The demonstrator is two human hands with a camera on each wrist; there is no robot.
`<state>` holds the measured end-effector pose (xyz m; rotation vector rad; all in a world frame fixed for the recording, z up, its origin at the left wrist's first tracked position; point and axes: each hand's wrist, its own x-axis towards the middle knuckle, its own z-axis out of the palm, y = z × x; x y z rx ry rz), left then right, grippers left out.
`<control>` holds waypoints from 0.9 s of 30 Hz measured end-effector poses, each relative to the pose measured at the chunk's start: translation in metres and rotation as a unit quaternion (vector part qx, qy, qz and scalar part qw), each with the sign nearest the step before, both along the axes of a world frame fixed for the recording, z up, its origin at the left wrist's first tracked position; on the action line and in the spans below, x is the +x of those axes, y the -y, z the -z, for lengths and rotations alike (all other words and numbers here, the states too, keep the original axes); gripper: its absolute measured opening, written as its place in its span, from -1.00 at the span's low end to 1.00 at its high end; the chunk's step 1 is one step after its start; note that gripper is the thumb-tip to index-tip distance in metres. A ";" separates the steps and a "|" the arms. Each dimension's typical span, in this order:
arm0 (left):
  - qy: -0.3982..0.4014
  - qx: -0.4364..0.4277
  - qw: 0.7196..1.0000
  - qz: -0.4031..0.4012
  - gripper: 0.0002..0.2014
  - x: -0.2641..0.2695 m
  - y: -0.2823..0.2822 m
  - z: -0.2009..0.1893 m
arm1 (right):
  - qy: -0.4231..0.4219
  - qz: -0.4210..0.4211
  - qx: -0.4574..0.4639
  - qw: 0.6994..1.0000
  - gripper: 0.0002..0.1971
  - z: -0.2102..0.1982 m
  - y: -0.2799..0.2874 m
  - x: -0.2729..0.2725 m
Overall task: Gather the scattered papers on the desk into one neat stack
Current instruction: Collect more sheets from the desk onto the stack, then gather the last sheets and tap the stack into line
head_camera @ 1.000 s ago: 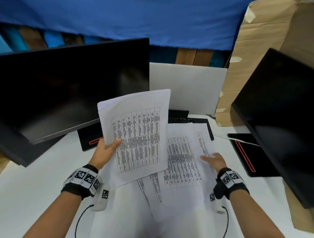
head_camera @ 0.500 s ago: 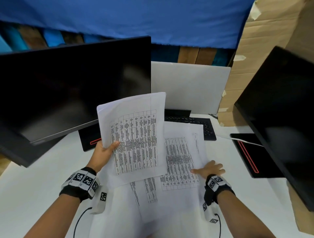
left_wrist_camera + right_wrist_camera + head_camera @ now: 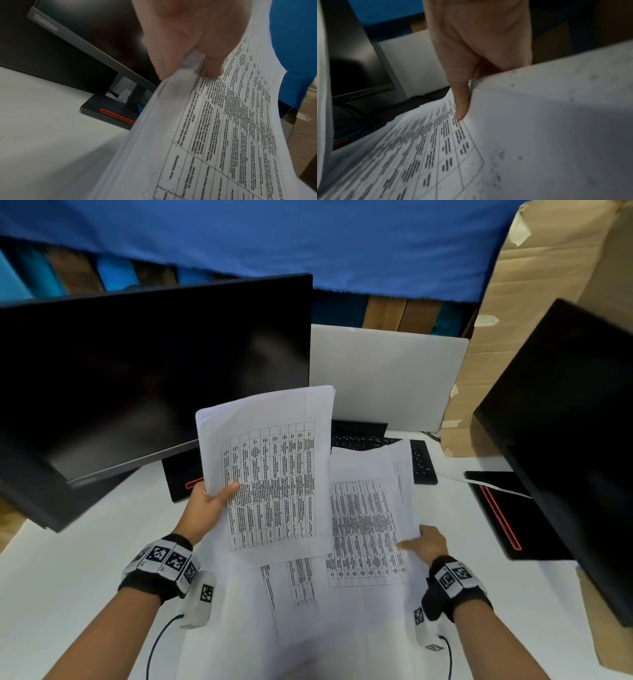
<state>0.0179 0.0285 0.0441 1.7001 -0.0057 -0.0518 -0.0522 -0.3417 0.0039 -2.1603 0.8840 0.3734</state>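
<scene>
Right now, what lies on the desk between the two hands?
In the head view, printed sheets lie overlapping on the white desk between the left hand, which holds a raised bundle, and the right hand, which lifts one sheet's edge.

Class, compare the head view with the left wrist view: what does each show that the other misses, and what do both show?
Only the head view shows the right hand pinching a sheet on the desk, the keyboard and a second monitor. Only the left wrist view shows the brand lettering on the left monitor's bezel and blue cables behind its stand. Both show the left hand gripping the held stack.
</scene>
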 end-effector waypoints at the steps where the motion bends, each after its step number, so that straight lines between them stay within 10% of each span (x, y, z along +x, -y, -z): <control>1: -0.001 0.001 1.000 -0.001 -0.81 0.000 -0.002 0.001 | 0.016 -0.004 0.003 1.000 -0.43 -0.005 0.003 -0.003; 27: -0.009 -0.031 0.999 0.005 -0.81 -0.023 0.003 -0.004 | 0.268 -0.017 -0.197 0.943 -0.68 -0.121 0.016 -0.014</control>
